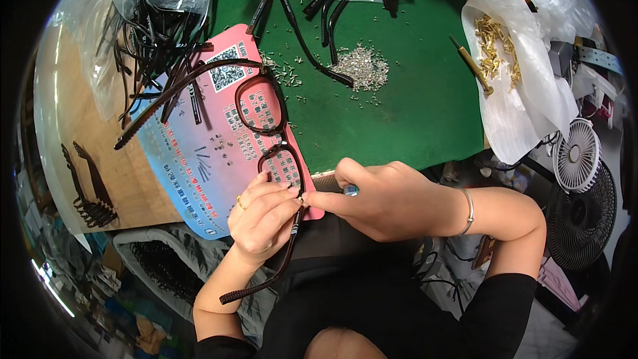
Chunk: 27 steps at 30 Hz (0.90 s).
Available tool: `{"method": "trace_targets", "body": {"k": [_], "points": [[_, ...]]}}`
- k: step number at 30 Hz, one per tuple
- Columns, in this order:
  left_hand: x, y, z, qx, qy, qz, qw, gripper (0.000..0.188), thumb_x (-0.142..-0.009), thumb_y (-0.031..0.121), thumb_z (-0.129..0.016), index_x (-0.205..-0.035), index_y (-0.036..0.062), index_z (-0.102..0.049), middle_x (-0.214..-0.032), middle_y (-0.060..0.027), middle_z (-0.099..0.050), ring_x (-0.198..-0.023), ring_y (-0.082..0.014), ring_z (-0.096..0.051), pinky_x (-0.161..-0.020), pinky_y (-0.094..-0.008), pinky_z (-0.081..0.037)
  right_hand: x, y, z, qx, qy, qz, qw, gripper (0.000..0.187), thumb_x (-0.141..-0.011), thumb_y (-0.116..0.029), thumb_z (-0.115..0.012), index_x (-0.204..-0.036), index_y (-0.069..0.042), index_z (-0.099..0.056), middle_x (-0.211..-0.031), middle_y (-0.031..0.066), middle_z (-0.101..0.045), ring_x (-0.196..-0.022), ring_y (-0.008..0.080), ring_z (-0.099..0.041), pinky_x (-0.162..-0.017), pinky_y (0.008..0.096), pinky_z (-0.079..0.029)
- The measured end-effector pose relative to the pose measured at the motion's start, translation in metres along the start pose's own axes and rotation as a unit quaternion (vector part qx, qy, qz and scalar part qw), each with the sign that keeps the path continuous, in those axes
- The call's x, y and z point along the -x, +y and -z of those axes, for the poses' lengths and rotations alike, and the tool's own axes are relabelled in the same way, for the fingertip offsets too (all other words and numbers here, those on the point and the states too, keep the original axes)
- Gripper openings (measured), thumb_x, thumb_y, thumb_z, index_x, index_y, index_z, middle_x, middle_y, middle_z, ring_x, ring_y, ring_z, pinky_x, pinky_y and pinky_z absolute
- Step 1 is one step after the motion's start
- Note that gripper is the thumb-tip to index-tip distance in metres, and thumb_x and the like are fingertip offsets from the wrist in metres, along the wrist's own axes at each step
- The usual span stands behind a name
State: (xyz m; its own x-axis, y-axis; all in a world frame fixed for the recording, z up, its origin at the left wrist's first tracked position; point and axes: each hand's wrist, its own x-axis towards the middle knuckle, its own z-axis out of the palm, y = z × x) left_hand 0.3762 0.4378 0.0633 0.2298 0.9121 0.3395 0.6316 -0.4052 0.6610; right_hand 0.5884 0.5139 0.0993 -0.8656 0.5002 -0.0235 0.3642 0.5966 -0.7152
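A dark brown eyeglass frame (286, 116) with tinted lenses hangs over the near edge of the table, one temple stretching far left and the other toward my lap. My left hand (262, 216), a gold ring on one finger, pinches the frame near its nearer hinge. A small gold-coloured hinge piece (302, 200) shows between the fingertips. My right hand (392, 199) is curled closed, its fingertips touching the same hinge. From its grip pokes a small blue-ended thing (351, 190), mostly hidden, so its kind is unclear.
A pink and blue printed sheet (179, 166) lies under the frame. On the green mat (412, 119) are a heap of tiny silver screws (365, 70) and loose temples (302, 33). Farther right lie a slim brass tool (472, 66), gold-coloured parts (495, 46) and a white fan (575, 153).
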Motion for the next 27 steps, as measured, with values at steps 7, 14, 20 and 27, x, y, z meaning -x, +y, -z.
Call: {"method": "trace_targets", "body": {"k": [7, 14, 20, 27], "points": [[0.000, -0.003, -0.003, -0.002, 0.015, -0.016, 1.000, 0.021, -0.061, 0.005, -0.080, -0.076, 0.0074, -0.065, -0.079, -0.0054, -0.068, -0.076, -0.0226, -0.066, -0.089, -0.0418, -0.050, -0.011, 0.007, 0.001, 0.076, -0.044, 0.042, 0.995, 0.034, -0.075, -0.014, -0.058, -0.107, -0.004, -0.053, -0.078, 0.0085, -0.050, -0.043, 0.0168, -0.054, -0.040, 0.0276, -0.045], [0.005, -0.006, -0.007, -0.016, 0.028, -0.025, 0.999, 0.025, -0.061, 0.004, -0.081, -0.076, 0.0082, -0.062, -0.079, -0.0051, -0.067, -0.075, -0.0224, -0.066, -0.088, -0.0446, -0.050, -0.013, 0.007, -0.001, 0.095, -0.041, 0.040, 0.994, 0.032, -0.075, -0.014, -0.058, -0.106, -0.005, -0.055, -0.076, 0.0088, -0.050, -0.044, 0.0176, -0.056, -0.038, 0.0283, -0.045], [0.003, 0.007, 0.001, 0.005, 0.047, -0.031, 0.998, 0.019, -0.059, 0.006, -0.073, -0.077, 0.0083, -0.067, -0.086, -0.0010, -0.067, -0.069, -0.0149, -0.059, -0.106, -0.0474, -0.028, -0.004, 0.000, 0.017, 0.070, 0.000, 0.009, 0.997, 0.036, -0.076, -0.016, -0.065, -0.110, -0.008, -0.057, -0.084, 0.0066, -0.053, -0.058, 0.0174, -0.059, -0.046, 0.0270, -0.048], [-0.015, 0.028, 0.068, -0.260, 0.129, 0.171, 0.942, 0.018, -0.065, 0.000, -0.066, -0.082, 0.0014, -0.060, -0.063, -0.0067, -0.054, -0.057, -0.0231, -0.049, -0.059, -0.0365, -0.038, -0.011, 0.014, 0.010, 0.021, 0.013, -0.023, 0.999, 0.035, -0.081, -0.019, -0.062, -0.112, -0.007, -0.051, -0.086, 0.0101, -0.048, -0.062, 0.0247, -0.060, -0.049, 0.0339, -0.049]]}}
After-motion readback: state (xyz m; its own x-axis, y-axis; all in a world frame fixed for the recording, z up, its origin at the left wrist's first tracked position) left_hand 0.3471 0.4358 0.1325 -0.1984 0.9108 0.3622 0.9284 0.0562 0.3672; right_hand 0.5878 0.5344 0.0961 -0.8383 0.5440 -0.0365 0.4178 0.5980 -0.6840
